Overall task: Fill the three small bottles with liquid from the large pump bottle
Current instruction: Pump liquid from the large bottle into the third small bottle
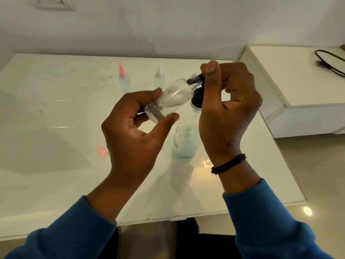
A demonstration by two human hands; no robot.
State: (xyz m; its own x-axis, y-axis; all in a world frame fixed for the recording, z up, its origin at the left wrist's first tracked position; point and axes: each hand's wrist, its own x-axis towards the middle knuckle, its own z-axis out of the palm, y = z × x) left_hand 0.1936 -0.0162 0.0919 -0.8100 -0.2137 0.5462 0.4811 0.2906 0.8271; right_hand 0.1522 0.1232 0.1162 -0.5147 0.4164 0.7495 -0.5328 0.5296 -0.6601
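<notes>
My left hand (136, 116) grips an uncapped small clear bottle (168, 99), tilted so its threaded neck meets the black pump nozzle. Whitish liquid with bubbles lies in the bottle. My right hand (227, 101) curls over the black pump head (197, 98) of the large clear pump bottle (184, 139), which stands on the white table (56, 128). Two more small bottles stand at the back: one with a pink spray cap (124, 79), one with a white cap (159, 76). A loose pink cap (102, 150) lies on the table left of my left wrist.
A white cabinet (298, 86) stands right of the table, with a black cable (328, 62) on top. A wall socket (54, 2) sits high on the wall. The table's glass front edge runs just above my sleeves.
</notes>
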